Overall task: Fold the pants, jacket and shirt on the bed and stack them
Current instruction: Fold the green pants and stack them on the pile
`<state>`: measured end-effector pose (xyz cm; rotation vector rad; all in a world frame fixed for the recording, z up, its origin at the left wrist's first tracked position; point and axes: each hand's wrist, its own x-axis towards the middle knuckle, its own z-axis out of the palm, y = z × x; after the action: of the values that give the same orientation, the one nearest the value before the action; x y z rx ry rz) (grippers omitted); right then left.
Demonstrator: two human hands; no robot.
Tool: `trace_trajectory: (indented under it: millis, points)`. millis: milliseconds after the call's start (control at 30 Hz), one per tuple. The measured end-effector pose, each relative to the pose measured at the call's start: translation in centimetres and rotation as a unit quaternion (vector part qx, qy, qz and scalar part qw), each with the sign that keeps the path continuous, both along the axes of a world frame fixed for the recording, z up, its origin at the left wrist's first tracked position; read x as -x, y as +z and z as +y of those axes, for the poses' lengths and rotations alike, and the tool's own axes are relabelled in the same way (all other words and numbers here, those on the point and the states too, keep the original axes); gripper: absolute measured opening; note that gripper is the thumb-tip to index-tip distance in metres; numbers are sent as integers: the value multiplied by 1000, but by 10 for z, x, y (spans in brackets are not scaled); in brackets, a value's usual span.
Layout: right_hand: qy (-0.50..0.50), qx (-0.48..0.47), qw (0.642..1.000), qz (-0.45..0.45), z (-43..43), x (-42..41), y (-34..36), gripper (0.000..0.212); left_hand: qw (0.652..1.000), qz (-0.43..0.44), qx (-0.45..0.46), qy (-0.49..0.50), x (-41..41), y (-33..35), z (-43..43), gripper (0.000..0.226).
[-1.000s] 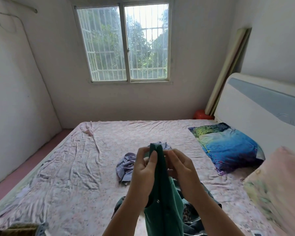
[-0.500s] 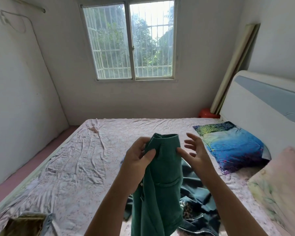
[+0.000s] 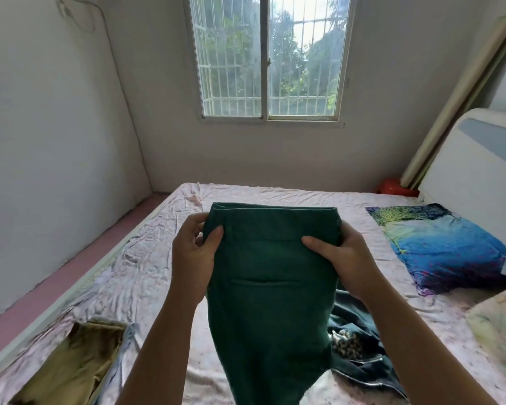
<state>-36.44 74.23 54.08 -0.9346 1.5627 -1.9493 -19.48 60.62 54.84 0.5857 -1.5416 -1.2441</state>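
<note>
Left hand [image 3: 192,252] and right hand [image 3: 341,255] pinch green pants [image 3: 270,287] waistband, raised at 12 o'clock; next, probably lay flat on bed [image 3: 146,276].

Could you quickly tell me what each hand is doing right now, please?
Left hand: grips the left end of the green pants waistband.
Right hand: grips the waistband's right end.
</note>
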Motion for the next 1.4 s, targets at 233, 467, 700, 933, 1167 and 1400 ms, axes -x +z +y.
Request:
trace_trajectory:
  millis: [233,467,700,933,1167,1400]
  points:
    - [14,32,996,-85,-29,-65,-32,33,993,-18,-53,-103,-51,-32,-77,20]
    - [-87,-41,995,25,-23,-126,-60,29,979,-35,-128,-158,-109,-69,-78,18]
    - [-86,-113,978,152,17,-198,-55,31,979,-96,-26,-179,-198,-64,-26,20]
    - [-6,-41,999,34,53,-281,-47,19,980,-61,-83,-172,-293,-53,17,9]
    - [-17,-45,997,-58,33,-303,-68,22,977,-49,-126,-165,-310,-69,1,5]
    - [-82,-184,969,-143,-48,-271,-169,18,948,-135,-229,-177,-263,-173,-88,10]
